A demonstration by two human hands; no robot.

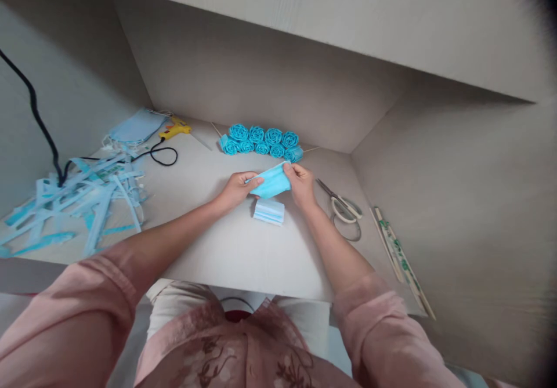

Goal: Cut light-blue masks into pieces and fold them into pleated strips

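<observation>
Between my two hands is a bright blue piece of face mask fabric (pixel 272 181), stretched out above the table. My left hand (pixel 241 188) pinches its left end, thumb on top. At the upper right corner my right hand (pixel 301 182) grips it between thumb and fingers. Just below, a small stack of cut mask pieces (pixel 269 212), white and pale blue, lies on the table. Beyond my hands sit several blue rolled fabric roses (pixel 261 140) in two rows, with thin sticks poking out at the sides.
Scissors (pixel 342 202) lie to the right, near thin wooden sticks with green tape (pixel 402 260) by the right wall. At left are a heap of cut mask strips (pixel 98 199), a mask stack (pixel 138 127), and a yellow glue gun (pixel 175 127) with a black cord. An overhang crosses above.
</observation>
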